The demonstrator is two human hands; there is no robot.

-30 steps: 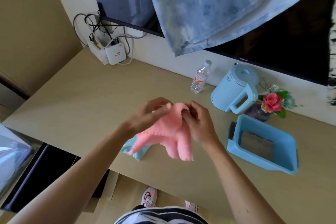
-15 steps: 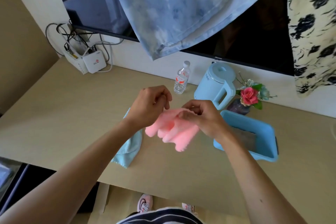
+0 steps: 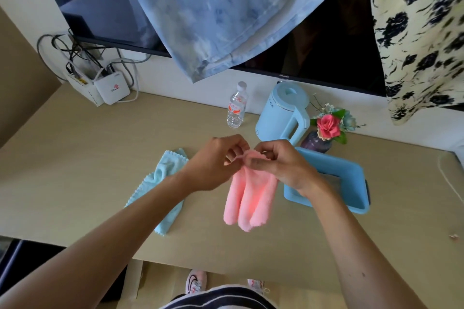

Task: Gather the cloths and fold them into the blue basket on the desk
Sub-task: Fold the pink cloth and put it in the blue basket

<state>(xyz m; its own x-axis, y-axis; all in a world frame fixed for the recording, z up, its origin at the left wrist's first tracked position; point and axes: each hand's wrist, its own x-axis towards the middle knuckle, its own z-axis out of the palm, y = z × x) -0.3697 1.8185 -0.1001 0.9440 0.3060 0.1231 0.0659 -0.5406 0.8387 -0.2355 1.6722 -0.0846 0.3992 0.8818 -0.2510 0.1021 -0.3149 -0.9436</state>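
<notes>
My left hand [image 3: 213, 163] and right hand [image 3: 281, 165] meet above the long pale wooden desk [image 3: 75, 158], fingertips of both curled in to pinch the top edge of the fluffy pink cloth [image 3: 248, 195], which hangs from that pinch in long soft folds. Behind the desk the black flat television [image 3: 326, 45] has small lettering on its lower bezel, too small for me to read. A blue-and-white tie-dye fabric [image 3: 213, 7] drapes across the television, and a cream fabric with a dark flower print [image 3: 421, 32] hangs at the right. The blue rectangular plastic basket [image 3: 351, 170] sits on the desk just right of my right hand, partly hidden by it. Next to the basket stands the pale blue electric kettle [image 3: 281, 113], with writing on its side that I cannot make out. The crumpled light blue cloth with a scalloped edge [image 3: 160, 183] lies on the desk under my left forearm. The white router box [image 3: 113, 86] bears a red logo, the clear plastic water bottle [image 3: 236, 108] an orange-and-white label whose print is illegible, and a pink artificial rose in a dark vase [image 3: 326, 130] stands beside the kettle. Half a second ago the pink cloth was bunched sideways between my hands; now it dangles straight down.
</notes>
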